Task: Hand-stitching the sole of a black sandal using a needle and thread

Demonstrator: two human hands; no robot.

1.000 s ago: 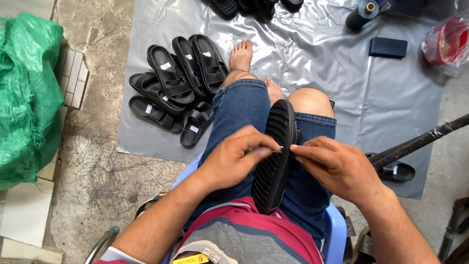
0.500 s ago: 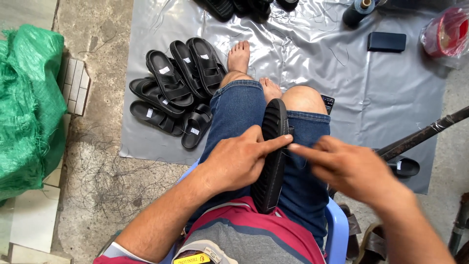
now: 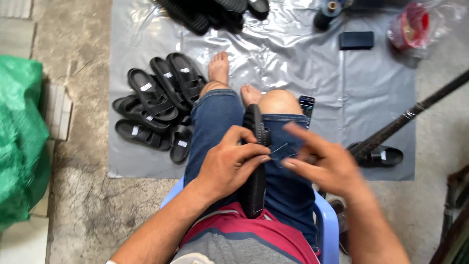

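- Both hands meet over my lap. My left hand (image 3: 229, 164) is wrapped around a black sandal (image 3: 255, 166) that stands on edge between my thighs, thumb and fingers clamped on its side.
- My right hand (image 3: 325, 166) is blurred beside it. Its fingertips look pinched together and a thin pale thread (image 3: 279, 148) runs from them to the sandal, but I cannot tell whether a needle is in the pinch.
- Lengthwise, the sandal runs from near my knees back to my red and grey shirt (image 3: 244, 242). I sit on a blue plastic chair (image 3: 328, 222) in blue jeans, bare feet resting on a grey plastic sheet (image 3: 273, 63) spread over the concrete floor.
- A dark phone (image 3: 307, 105) lies just beside my right knee.
- To my left on the sheet is a heap of black sandals (image 3: 156, 105) with small white tags. More black sandals (image 3: 215, 12) lie along the far edge of the sheet.
- One single sandal (image 3: 378, 155) lies to my right under a dark rod (image 3: 415, 115).
- Far right on the sheet are a dark flat case (image 3: 356, 40), a spool of dark thread (image 3: 328, 12) and a clear bag with red contents (image 3: 415, 27). A green sack (image 3: 22, 146) sits far left.
- Judging by the piles, I am partway through: one sandal is in hand, and I cannot tell which heaps are finished.
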